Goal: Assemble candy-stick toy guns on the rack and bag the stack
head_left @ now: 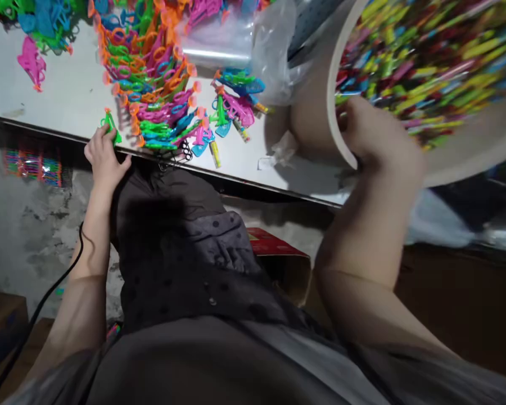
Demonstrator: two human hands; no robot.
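Note:
My left hand (pixel 103 154) is at the table's front edge, its bent fingers on a small green toy gun (pixel 113 128) and its thumb apart to the right. My right hand (pixel 365 129) reaches over the rim of a big pale tub (pixel 332 95). Its fingers are blurred and partly hidden, so what they hold does not show. Inside the tub lie many small colourful sticks or tubes (pixel 438 73), smeared by motion. Rows of toy guns with orange tips (pixel 156 84) stand between my hands. Right of them lie loose toy guns (pixel 240 109) with small yellow tubes (pixel 215 153).
Clear plastic bags (pixel 274 50) lie beside the tub. A pink toy gun (pixel 32 62) and a mixed toy pile (pixel 50 22) are at the back left. Black-handled scissors (pixel 185 151) lie at the table edge. Below stands an open red box (pixel 274 244); a black cord (pixel 53 298) crosses my left arm.

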